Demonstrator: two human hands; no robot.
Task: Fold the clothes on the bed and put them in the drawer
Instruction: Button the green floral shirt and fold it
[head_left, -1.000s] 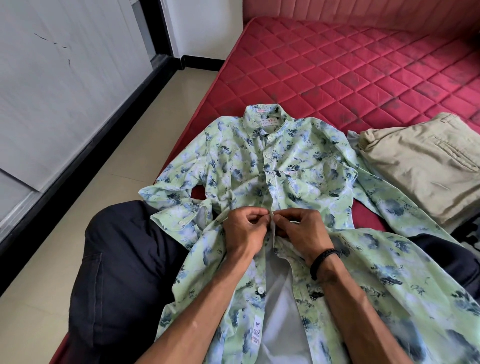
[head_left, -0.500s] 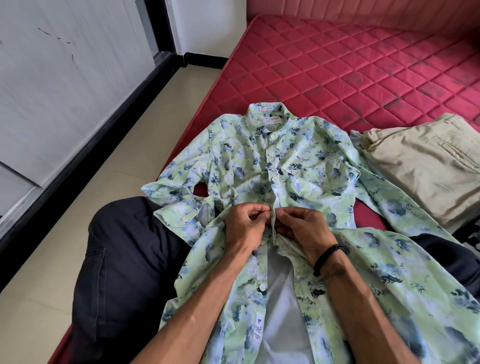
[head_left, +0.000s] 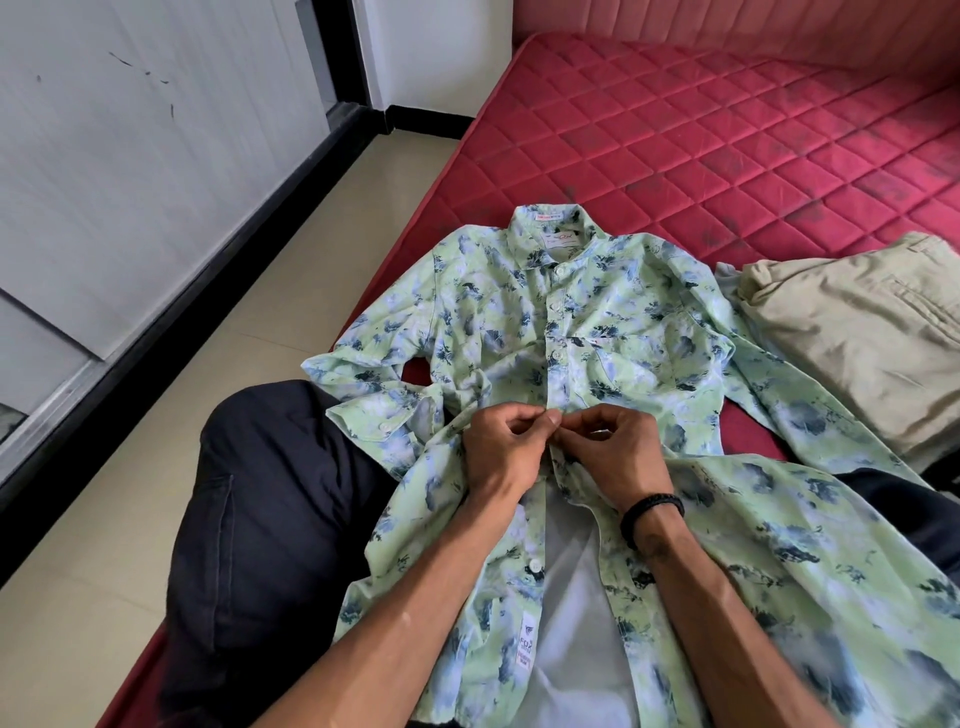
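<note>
A light green shirt (head_left: 623, 332) with a blue floral print lies face up on the red quilted mattress (head_left: 727, 130), collar away from me, its lower part draped over my lap. The upper buttons are fastened; below my hands the front hangs apart. My left hand (head_left: 498, 452) pinches the left edge of the placket at mid-chest. My right hand (head_left: 613, 447), with a black band on the wrist, pinches the right edge against it. The fingertips of both hands meet at one button spot. No drawer is in view.
Folded beige trousers (head_left: 862, 332) lie on the mattress to the right of the shirt. My legs in dark trousers (head_left: 270, 519) sit at the mattress's left edge. A tiled floor (head_left: 156, 467) and a grey wardrobe door (head_left: 130, 182) lie to the left.
Both hands stay at the same spot on the shirt front, with the fingers shifting slightly. The view has drifted a little.
</note>
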